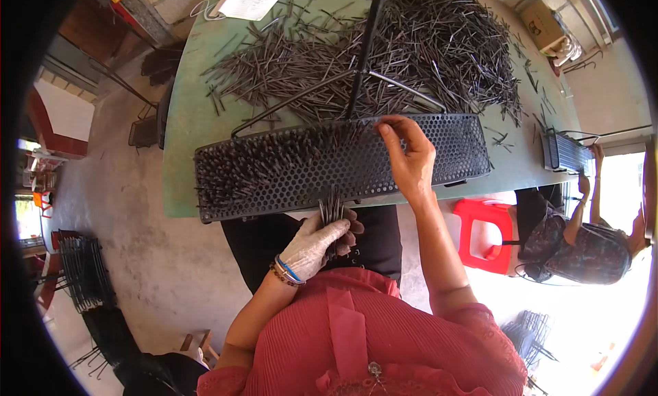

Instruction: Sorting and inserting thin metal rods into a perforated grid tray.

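My left hand (310, 250), in a pale worn glove, is closed round a bundle of thin dark strips (332, 214) that point up, close to the near edge of a black perforated rack (449, 152). The rack lies across the table edge in front of me, and many short strips (240, 173) stand in the holes of its left part. Over the rack's far edge, right of the middle, is my bare right hand (411, 156). Its thumb and forefinger are pinched together; whatever is between their tips is too small to make out. Holes on the right side carry no strips.
Loose dark strips (452, 50) lie heaped on the green table (188, 132) beyond the rack. A black pole with struts (360, 70) rises from the rack's far side. To the right, a person (582, 248) handles another rack (565, 152) beside a red stool (466, 242).
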Tool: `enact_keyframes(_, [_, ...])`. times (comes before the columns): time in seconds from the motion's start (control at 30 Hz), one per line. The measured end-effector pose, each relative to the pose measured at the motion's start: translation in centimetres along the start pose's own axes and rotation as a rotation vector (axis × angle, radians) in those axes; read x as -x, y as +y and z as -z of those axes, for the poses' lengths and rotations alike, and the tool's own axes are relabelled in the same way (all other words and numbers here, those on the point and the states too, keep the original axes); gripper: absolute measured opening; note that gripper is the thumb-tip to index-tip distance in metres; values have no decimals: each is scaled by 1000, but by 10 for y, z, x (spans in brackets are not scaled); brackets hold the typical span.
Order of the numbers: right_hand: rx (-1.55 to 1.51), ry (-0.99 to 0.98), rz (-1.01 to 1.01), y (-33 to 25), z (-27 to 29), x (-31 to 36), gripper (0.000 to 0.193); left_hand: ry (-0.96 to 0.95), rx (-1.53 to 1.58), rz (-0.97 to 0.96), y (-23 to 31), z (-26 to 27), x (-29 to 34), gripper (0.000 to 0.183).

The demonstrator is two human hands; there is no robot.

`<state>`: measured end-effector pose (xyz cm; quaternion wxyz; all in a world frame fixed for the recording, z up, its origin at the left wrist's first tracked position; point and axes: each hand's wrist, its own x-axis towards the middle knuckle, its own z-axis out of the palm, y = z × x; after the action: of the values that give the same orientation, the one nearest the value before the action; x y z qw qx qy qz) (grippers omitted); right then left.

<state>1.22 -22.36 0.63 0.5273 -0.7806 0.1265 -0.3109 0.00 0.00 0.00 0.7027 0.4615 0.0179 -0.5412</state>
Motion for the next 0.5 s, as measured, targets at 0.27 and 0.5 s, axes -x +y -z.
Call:
enact_keyframes(0.27, [90,-11,139,3,-15,-16,16,49,22,3,10,2,-10,24])
enact_keyframes(0.5, [150,-65,169,5,-16,-7,15,40,17,12,3,4,-5,32])
